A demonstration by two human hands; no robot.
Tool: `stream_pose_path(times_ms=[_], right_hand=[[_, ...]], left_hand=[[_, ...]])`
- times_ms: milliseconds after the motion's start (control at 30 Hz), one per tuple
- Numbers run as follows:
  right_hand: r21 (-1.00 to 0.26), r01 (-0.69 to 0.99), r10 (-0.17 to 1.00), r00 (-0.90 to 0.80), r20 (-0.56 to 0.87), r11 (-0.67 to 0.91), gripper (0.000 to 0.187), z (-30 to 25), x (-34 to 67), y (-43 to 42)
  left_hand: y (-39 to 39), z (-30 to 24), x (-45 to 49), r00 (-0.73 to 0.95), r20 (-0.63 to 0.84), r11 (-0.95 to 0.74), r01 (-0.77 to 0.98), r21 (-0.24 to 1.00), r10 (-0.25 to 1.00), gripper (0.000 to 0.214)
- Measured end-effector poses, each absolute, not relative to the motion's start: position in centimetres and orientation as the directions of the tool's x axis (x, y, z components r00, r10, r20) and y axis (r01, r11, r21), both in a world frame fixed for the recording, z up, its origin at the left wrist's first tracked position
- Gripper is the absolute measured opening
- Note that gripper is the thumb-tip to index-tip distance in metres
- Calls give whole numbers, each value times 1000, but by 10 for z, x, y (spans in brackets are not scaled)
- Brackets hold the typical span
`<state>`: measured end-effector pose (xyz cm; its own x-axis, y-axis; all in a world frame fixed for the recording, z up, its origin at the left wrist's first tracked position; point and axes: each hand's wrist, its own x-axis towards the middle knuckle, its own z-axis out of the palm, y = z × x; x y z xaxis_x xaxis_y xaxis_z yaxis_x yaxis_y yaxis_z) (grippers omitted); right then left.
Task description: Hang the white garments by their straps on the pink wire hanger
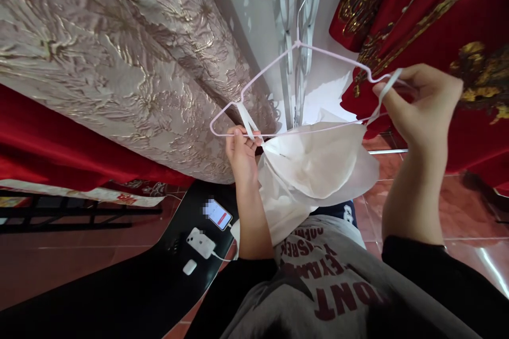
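A pale pink wire clothes hanger [268, 70] is held up in front of me, its hook at the top. A white garment with thin straps [318, 159] hangs below it. One strap loops over the hanger's left notch. My left hand [243, 156] is closed around the hanger's lower bar near its left end, beside that strap. With thumb and fingers, my right hand [417, 100] pinches the hanger's right end, where the other white strap [387, 87] passes over it; some fingers are hidden. Whether the hook rests on anything I cannot tell.
Cream embossed fabric [139, 63] drapes at left, red gold-embroidered fabric [429, 53] at right. Several white hangers [288, 21] hang against the grey wall. Two phones [218, 214] with cables and a small white case [190, 267] lie on a black surface [131, 296].
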<state>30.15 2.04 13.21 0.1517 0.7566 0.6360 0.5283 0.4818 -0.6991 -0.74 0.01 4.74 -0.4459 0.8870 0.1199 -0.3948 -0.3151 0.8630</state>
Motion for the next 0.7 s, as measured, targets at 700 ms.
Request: stream_pose_path(times_ms=[700], right_hand=[[-515, 629, 769, -219, 601, 582, 26, 47, 204, 4]], left_hand=[[-35, 44, -19, -244, 175, -214, -143, 966, 954, 23]])
